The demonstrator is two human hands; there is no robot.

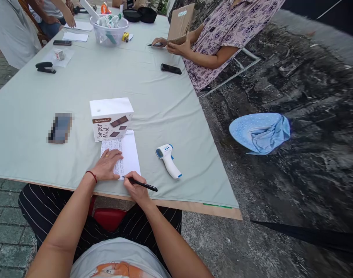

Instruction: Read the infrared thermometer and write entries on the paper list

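Note:
Near the table's front edge lies a white sheet of paper [132, 152] with rows of small writing on its left part. My left hand [107, 164] rests flat on that sheet, fingers stretched out. A black pen [145, 185] is gripped in my right hand [136, 187], its tip touching the lower part of the paper. At the sheet's far end stands a white box [112, 119] printed "Super Meal", covering the paper's top edge. To the right of my hands lies a white and blue infrared thermometer [169, 160].
On the cloth-covered table [63, 162] lie a blurred phone [59, 128], a black stapler [45, 67] and another phone [171, 69]. A plastic basket [109, 33] holds bottles. Across sits a person with a pen [156, 44]. A blue hat [259, 133] lies on the right.

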